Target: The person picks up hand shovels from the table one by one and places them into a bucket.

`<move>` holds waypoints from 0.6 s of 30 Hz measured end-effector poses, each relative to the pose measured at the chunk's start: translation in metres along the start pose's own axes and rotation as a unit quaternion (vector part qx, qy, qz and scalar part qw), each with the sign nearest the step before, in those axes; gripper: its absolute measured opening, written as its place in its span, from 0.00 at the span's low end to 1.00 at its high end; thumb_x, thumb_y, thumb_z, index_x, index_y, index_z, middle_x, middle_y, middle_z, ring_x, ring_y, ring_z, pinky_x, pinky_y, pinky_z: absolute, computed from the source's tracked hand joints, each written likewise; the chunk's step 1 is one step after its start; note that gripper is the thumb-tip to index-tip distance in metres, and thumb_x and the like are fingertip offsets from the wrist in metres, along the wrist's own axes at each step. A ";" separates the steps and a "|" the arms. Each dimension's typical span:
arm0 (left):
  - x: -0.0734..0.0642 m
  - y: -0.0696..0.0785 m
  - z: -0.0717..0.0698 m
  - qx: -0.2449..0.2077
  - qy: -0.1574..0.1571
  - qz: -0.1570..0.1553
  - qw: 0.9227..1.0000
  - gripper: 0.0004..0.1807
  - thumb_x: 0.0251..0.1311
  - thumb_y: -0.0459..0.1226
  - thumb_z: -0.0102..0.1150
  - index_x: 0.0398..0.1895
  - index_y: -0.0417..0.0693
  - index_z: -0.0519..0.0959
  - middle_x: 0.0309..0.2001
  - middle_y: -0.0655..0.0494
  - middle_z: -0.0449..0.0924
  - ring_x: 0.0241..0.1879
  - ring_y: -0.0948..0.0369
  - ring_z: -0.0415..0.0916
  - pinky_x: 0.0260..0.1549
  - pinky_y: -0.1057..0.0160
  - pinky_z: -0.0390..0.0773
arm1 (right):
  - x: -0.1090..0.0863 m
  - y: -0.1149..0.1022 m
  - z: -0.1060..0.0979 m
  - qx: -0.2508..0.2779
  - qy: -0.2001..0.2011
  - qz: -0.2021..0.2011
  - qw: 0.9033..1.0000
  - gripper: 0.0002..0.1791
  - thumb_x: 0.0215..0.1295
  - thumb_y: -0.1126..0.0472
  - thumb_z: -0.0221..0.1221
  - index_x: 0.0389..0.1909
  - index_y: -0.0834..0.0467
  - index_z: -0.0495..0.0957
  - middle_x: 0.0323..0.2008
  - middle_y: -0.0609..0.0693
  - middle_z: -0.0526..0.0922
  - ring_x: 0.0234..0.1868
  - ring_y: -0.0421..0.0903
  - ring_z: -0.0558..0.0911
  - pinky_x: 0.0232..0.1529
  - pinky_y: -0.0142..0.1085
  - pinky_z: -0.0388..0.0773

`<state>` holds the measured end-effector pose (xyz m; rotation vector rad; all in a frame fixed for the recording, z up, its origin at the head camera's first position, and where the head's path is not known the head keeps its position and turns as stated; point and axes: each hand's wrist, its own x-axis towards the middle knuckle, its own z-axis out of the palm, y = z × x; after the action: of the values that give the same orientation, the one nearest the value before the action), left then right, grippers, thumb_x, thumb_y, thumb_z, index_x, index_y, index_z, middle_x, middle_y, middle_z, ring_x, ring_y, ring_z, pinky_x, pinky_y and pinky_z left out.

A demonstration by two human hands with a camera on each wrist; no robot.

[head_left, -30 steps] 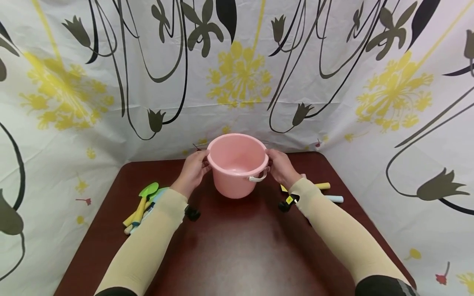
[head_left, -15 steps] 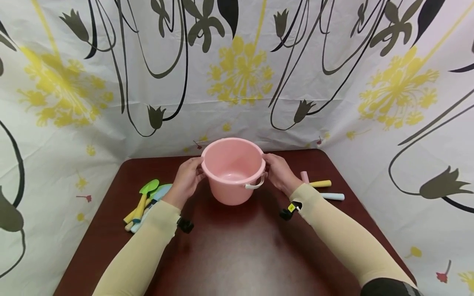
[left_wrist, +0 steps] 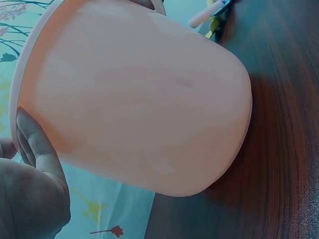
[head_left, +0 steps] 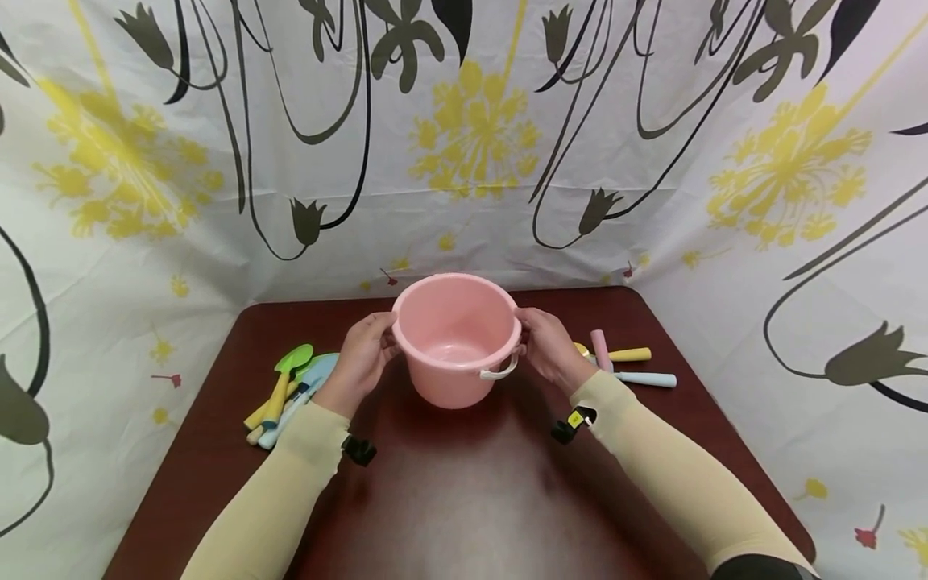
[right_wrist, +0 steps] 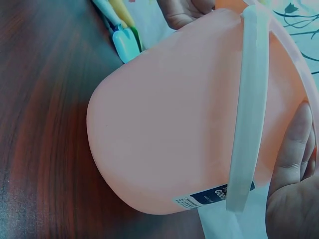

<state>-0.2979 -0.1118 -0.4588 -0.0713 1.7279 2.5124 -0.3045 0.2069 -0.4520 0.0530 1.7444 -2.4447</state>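
Note:
A pink bucket (head_left: pixel 453 379) is held up between both hands in the head view, its mouth tipped a little toward me. My left hand (head_left: pixel 360 358) grips its rim on the left side, with fingers curled under the lip in the left wrist view. On the opposite side my right hand (head_left: pixel 548 345) holds the rim, thumb over the edge. A white handle (right_wrist: pixel 249 109) hangs down the bucket's outer wall beside the right hand. The right wrist view shows a dark printed label (right_wrist: pixel 214 195) on the wall. The bucket's inside appears bare.
Toy shovels with yellow and blue handles, one with a green blade (head_left: pixel 293 358), lie piled on the left of the dark red table (head_left: pixel 464 499). Several tools with pink, yellow and light-blue handles (head_left: pixel 645 379) lie at the right. A patterned curtain (head_left: pixel 464 225) surrounds the table.
Both hands have brought the bucket slightly lower and nearer to me, with a small shift left. The right-hand tools have come into fuller view. The grip on the rim is unchanged.

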 end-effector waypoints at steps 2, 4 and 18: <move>-0.001 -0.001 -0.001 -0.005 0.000 -0.001 1.000 0.19 0.83 0.43 0.61 0.58 0.32 0.78 0.50 0.44 0.80 0.38 0.59 0.79 0.41 0.65 0.86 | 0.000 0.001 0.001 -0.001 -0.002 0.002 1.000 0.15 0.87 0.60 0.51 0.40 0.67 0.77 0.24 0.48 0.77 0.23 0.44 0.76 0.25 0.32 0.75; -0.001 -0.002 -0.003 -0.006 0.001 -0.001 1.000 0.19 0.83 0.43 0.61 0.58 0.33 0.78 0.50 0.44 0.81 0.39 0.59 0.79 0.42 0.65 0.86 | 0.000 0.001 0.001 0.000 -0.002 0.003 1.000 0.15 0.87 0.60 0.51 0.41 0.67 0.77 0.24 0.49 0.78 0.23 0.43 0.77 0.24 0.31 0.75; 0.001 -0.009 -0.008 -0.044 0.002 -0.013 0.999 0.16 0.83 0.43 0.62 0.57 0.38 0.81 0.48 0.49 0.81 0.41 0.59 0.80 0.42 0.66 0.86 | -0.004 0.002 0.005 0.004 0.000 0.003 1.000 0.14 0.86 0.60 0.52 0.45 0.67 0.79 0.25 0.48 0.80 0.23 0.43 0.78 0.25 0.30 0.74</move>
<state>-0.2979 -0.1161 -0.4702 -0.1048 1.6062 2.5716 -0.3004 0.2016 -0.4516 0.0599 1.7331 -2.4465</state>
